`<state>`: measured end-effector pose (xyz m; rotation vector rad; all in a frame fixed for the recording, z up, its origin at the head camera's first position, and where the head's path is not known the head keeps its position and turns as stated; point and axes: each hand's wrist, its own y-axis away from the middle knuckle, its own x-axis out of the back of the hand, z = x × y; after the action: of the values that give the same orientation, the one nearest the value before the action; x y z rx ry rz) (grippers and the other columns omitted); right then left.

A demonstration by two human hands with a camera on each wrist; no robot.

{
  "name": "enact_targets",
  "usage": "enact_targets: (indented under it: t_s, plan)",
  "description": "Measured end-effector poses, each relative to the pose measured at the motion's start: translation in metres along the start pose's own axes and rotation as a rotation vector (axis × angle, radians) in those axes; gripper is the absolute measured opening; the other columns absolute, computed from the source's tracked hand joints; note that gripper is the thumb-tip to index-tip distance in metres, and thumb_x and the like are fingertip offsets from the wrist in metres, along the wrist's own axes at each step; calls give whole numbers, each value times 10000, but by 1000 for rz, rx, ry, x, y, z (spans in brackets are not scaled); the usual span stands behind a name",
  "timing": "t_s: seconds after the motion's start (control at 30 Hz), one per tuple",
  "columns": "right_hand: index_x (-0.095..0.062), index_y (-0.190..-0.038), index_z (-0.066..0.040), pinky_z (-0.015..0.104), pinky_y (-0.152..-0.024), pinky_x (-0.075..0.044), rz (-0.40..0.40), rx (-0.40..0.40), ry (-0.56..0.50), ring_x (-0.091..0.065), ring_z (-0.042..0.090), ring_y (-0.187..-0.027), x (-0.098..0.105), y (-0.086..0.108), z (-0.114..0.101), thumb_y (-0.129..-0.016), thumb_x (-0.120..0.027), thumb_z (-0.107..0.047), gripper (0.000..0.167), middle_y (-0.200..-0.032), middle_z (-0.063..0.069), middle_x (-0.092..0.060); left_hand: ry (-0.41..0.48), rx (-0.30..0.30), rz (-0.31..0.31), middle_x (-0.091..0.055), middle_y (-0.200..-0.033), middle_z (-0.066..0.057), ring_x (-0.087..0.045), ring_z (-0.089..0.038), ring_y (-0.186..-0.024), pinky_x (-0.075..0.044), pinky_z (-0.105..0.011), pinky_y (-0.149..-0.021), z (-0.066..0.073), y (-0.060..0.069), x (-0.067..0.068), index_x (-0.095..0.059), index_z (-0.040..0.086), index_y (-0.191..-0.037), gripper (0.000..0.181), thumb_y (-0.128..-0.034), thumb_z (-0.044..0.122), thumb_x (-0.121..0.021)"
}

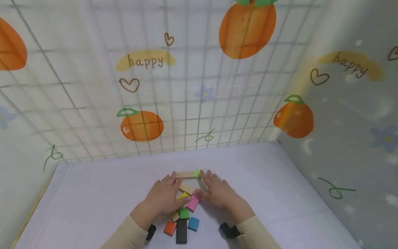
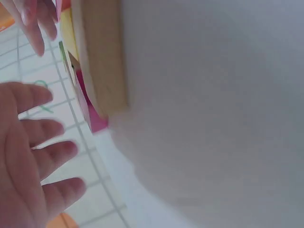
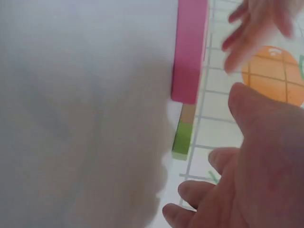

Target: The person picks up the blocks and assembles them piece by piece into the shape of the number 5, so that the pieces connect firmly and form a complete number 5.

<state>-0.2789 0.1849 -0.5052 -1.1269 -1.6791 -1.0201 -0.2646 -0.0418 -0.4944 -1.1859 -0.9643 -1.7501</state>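
Both hands reach over a loose group of coloured blocks, fingers spread. The left hand (image 1: 161, 197) is over the left side, its thumb above a yellow block (image 1: 183, 196). On the right, the right hand (image 1: 219, 192) has its thumb by a pink block (image 1: 193, 203) and its fingertips by a light green block (image 1: 197, 174) at the end of a long wooden piece (image 1: 185, 175). A ridged wooden piece (image 1: 187, 188) lies between the hands. In the wrist views, the left hand (image 2: 38, 152) and right hand (image 3: 256, 166) hold nothing.
Nearer the person lie a green block (image 1: 184, 213), an orange block (image 1: 170, 228), a black block (image 1: 181, 231), a blue block (image 1: 193, 224) and a small wooden block (image 1: 175, 216). Behind the white table surface (image 1: 102, 186) hangs a printed curtain (image 1: 186, 86) over a wire grid.
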Motion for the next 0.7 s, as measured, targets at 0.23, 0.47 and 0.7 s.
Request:
enact_targets:
  t_s: [0.23, 0.47, 0.7]
  plan:
    - [-361, -1576, -284, 675, -1185, -226, -37, 103, 6, -255, 366, -1537, 7, 11, -8, -949, -596, -576, 730, -1662, 56, -294, 4, 7, -116, -425, -1598, -74, -402, -360, -1459, -317, -651, -1157, -10, 22, 5, -456, 199, -1532, 864, -877, 758, -527]
    - [-466, -1521, -308, 693, -1167, -245, -110, 220, 17, -314, 369, -1514, -2, 13, -25, -949, -574, -608, 655, -1624, 11, -379, 1, 49, -96, -424, -1601, -48, -419, -367, -1448, -317, -661, -1149, -19, 39, -2, -482, 202, -1515, 855, -873, 763, -536]
    - [-486, -1509, -295, 699, -1162, -249, -108, 207, 41, -333, 393, -1499, -8, 16, -28, -941, -582, -613, 658, -1620, 25, -385, 8, 61, -62, -412, -1608, -46, -428, -373, -1437, -326, -652, -1147, -27, 47, -8, -471, 195, -1522, 872, -872, 773, -524]
